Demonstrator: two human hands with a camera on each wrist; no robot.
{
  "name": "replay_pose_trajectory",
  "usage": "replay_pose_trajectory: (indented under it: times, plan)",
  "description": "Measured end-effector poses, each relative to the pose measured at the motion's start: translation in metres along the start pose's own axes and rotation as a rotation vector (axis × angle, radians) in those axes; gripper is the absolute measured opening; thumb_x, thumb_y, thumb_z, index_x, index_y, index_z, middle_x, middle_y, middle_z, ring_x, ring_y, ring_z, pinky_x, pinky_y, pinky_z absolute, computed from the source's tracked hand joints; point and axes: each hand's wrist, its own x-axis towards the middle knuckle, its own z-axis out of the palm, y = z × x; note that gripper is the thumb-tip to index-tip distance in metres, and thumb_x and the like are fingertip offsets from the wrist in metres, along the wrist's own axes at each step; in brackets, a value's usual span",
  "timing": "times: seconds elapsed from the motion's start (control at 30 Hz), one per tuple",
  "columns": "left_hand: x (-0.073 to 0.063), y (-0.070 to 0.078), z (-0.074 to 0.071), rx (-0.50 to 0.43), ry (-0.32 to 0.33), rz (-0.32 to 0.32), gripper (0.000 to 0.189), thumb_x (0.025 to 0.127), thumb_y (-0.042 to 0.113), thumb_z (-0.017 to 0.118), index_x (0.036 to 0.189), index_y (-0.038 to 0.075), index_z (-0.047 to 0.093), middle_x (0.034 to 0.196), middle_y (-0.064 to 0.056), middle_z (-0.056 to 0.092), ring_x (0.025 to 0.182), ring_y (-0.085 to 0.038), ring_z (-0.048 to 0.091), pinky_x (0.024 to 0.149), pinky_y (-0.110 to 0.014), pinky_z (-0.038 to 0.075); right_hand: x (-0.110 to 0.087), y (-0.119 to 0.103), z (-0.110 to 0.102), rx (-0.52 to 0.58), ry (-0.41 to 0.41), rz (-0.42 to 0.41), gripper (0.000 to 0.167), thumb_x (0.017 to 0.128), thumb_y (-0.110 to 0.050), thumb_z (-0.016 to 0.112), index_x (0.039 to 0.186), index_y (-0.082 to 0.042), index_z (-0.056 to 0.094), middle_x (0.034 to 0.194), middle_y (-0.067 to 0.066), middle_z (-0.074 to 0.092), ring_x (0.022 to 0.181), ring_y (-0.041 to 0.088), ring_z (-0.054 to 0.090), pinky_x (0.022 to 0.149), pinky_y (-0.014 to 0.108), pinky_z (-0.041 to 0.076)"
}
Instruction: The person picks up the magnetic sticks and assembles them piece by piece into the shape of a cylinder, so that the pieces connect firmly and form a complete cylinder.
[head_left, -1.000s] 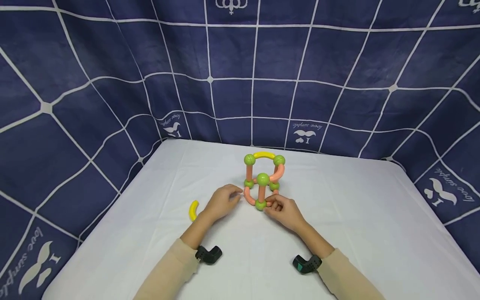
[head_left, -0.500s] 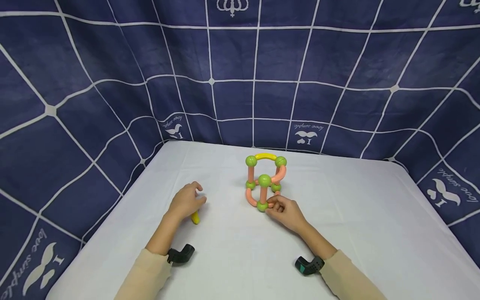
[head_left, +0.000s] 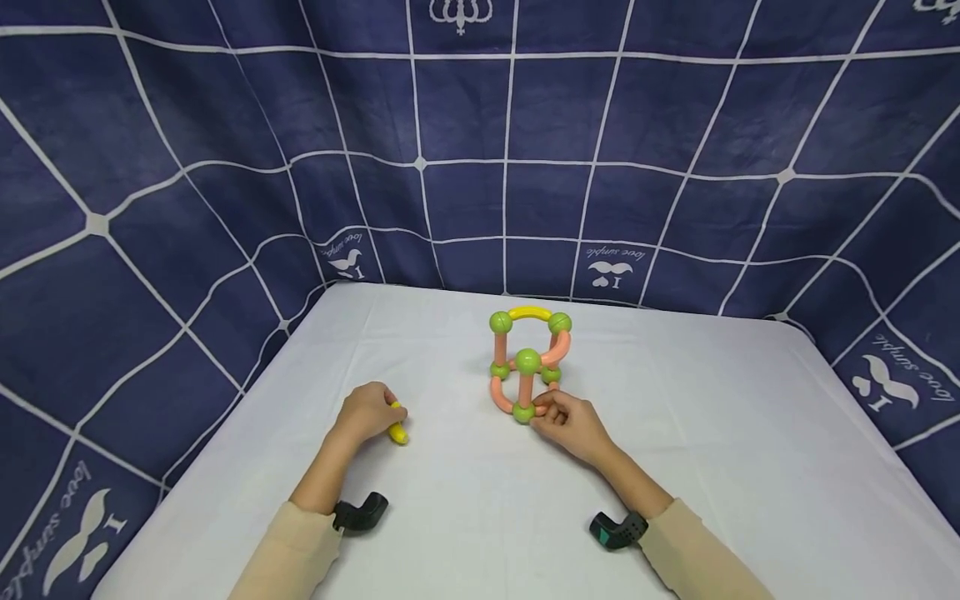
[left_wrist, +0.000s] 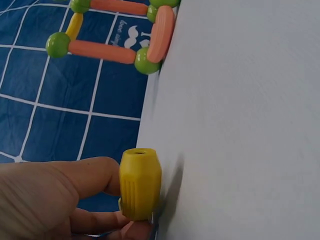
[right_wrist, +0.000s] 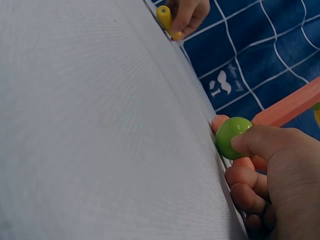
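My left hand (head_left: 366,412) pinches a yellow curved rod (head_left: 398,434) between thumb and fingers, low over the white table. One end of the rod faces the camera in the left wrist view. A ball-and-stick toy frame (head_left: 526,388) stands at mid-table, built of green balls, pink rods and a yellow curved rod (head_left: 529,312) across its back top. At its near bottom corner, my right hand (head_left: 574,427) holds the frame: the thumb lies on the green ball (right_wrist: 230,135), with the other fingers curled behind the pink rod there.
A white cloth (head_left: 675,450) covers the table. Dark blue curtains with white grid lines (head_left: 570,108) rise behind it and along both sides. Black wrist cameras (head_left: 362,512) are strapped on both forearms.
My left hand has moved from beside the frame leftward to the loose yellow curved rod and taken hold of it. My right hand has stayed at the frame's bottom corner.
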Motion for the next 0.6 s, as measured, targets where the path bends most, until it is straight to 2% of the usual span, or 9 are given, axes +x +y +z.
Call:
replay_pose_trajectory:
  times: [0.1,0.2,0.4,0.6]
  plan:
    - [0.003,0.004,0.003,-0.042,0.019,0.012,0.018,0.08,0.017,0.072,0.083,0.001,0.067,0.077,-0.006,0.062,0.067,-0.02,0.054,0.056,-0.028,0.042,0.0,-0.001,0.0,-0.006,-0.001,0.007,0.022,0.081,-0.006,0.077,0.101,-0.004,0.068,0.075,-0.005,0.061,0.061,0.008,0.053,0.055,0.022,0.045]
    - [0.007,0.011,0.005,-0.082,0.042,0.03,0.017,0.08,0.017,0.072,0.086,0.002,0.07,0.077,-0.005,0.063,0.067,-0.019,0.054,0.056,-0.027,0.042,0.0,-0.001,-0.001,0.0,-0.009,0.012,0.022,0.082,-0.006,0.077,0.101,-0.003,0.068,0.075,-0.004,0.061,0.061,0.008,0.052,0.055,0.022,0.045]
    - [0.015,0.033,0.005,-0.211,0.051,0.038,0.025,0.086,0.02,0.069,0.102,0.001,0.068,0.086,-0.006,0.067,0.073,-0.019,0.06,0.06,-0.029,0.046,0.001,0.001,-0.001,0.011,-0.012,-0.001,0.02,0.083,-0.007,0.077,0.101,-0.002,0.068,0.074,-0.005,0.06,0.061,0.007,0.051,0.054,0.022,0.045]
    - [0.02,0.056,0.003,-0.321,0.058,0.067,0.026,0.086,0.021,0.07,0.103,0.002,0.067,0.088,-0.007,0.065,0.073,-0.018,0.059,0.061,-0.026,0.047,0.001,-0.001,-0.001,0.015,-0.013,0.004,0.021,0.082,-0.006,0.077,0.101,-0.002,0.068,0.073,-0.004,0.059,0.061,0.008,0.052,0.055,0.022,0.045]
